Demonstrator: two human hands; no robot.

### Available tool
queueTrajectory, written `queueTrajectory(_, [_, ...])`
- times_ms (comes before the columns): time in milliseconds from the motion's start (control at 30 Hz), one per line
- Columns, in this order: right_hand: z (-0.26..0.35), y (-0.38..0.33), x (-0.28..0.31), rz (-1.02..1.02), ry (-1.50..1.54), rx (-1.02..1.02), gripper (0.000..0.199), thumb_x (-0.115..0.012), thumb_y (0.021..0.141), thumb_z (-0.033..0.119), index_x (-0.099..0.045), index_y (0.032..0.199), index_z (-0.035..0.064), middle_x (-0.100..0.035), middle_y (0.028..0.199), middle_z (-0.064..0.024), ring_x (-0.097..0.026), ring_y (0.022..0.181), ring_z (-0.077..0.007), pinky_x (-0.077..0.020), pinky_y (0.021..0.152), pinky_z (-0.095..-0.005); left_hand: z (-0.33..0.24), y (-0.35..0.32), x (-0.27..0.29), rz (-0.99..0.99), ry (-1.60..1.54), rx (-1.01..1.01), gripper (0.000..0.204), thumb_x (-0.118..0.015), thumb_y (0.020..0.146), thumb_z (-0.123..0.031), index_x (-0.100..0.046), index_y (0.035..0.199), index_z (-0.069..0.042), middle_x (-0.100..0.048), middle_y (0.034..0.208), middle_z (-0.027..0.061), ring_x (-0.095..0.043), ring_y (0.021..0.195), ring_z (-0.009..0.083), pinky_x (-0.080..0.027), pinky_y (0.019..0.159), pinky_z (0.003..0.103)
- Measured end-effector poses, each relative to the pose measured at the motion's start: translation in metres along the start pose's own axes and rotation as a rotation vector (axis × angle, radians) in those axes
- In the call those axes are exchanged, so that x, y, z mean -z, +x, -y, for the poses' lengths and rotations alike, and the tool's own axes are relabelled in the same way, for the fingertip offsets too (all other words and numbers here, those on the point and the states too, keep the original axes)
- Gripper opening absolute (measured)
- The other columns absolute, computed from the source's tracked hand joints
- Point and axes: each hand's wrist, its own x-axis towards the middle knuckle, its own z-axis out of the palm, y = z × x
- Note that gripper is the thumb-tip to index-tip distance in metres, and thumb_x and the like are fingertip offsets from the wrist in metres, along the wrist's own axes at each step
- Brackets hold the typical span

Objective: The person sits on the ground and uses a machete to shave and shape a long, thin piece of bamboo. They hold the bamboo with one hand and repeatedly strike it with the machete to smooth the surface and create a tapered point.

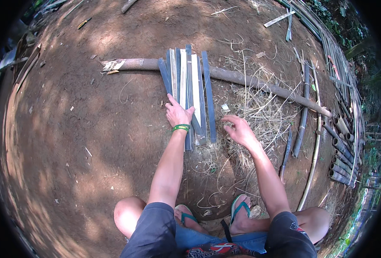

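Observation:
Several split bamboo slats, some dark on top and some pale, lie side by side in front of me, their far parts across a thin log. My left hand, with a green band at the wrist, is over the left side of the bundle. Its fingers and thumb straddle a dark slat that slants under the palm; the palm hides the grip itself. Just right of the slats hovers my right hand, its fingers loosely curved and apart, with nothing in them.
Pale bamboo shavings are heaped to the right. Beyond them lie a long blade with a handle, a dark bamboo pole and a pale thin pole. Cut bamboo tubes are stacked at the far right. A small yellow-handled tool lies far left.

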Motion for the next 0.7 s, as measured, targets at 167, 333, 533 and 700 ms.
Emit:
queueTrajectory(167, [-0.018, 0.053, -0.099, -0.431, -0.101, -0.083, 0.055, -0.060, 0.091, 0.021, -0.047, 0.137, -0.0073, -0.054, 0.134, -0.0269, -0.050, 0.128, -0.0401, -0.0380, 0.110, -0.0433, -0.003, 0.007, -0.003, 0.041, -0.057, 0.033, 0.119, -0.088, 0.061, -0.029, -0.017, 0.151, 0.001, -0.053, 0.123, 0.0307, -0.059, 0.109, 0.0441, -0.049, 0.096, 0.046])
queueTrajectory(333, [-0.025, 0.110, -0.106, -0.467, 0.197, -0.358, 0.084, -0.067, 0.087, 0.046, -0.036, 0.144, -0.0083, -0.056, 0.132, -0.0266, -0.055, 0.122, -0.0379, -0.0407, 0.106, -0.0409, 0.016, 0.030, -0.002, 0.131, -0.363, 0.033, 0.116, -0.088, 0.063, -0.038, -0.022, 0.148, 0.006, -0.047, 0.135, 0.0339, -0.054, 0.121, 0.0408, -0.044, 0.104, 0.043])
queueTrajectory(533, [-0.005, 0.130, -0.120, -0.461, 0.457, -0.391, 0.084, -0.078, 0.075, 0.056, -0.047, 0.126, -0.0026, -0.063, 0.119, -0.0232, -0.063, 0.110, -0.0309, -0.0470, 0.097, -0.0394, 0.016, 0.051, 0.005, 0.364, -0.775, 0.168, 0.102, -0.084, 0.072, -0.047, -0.027, 0.139, 0.006, -0.051, 0.129, 0.0274, -0.057, 0.116, 0.0293, -0.046, 0.101, 0.039])
queueTrajectory(700, [-0.008, 0.116, -0.121, -0.399, 0.722, -0.187, 0.090, -0.087, 0.071, 0.040, -0.031, 0.131, 0.0010, -0.058, 0.119, -0.0226, -0.062, 0.106, -0.0269, -0.0516, 0.090, -0.0360, -0.004, 0.015, -0.016, 0.439, -1.007, 0.216, 0.099, -0.086, 0.072, -0.042, -0.028, 0.139, 0.001, -0.052, 0.129, 0.0245, -0.056, 0.117, 0.0285, -0.047, 0.099, 0.040])
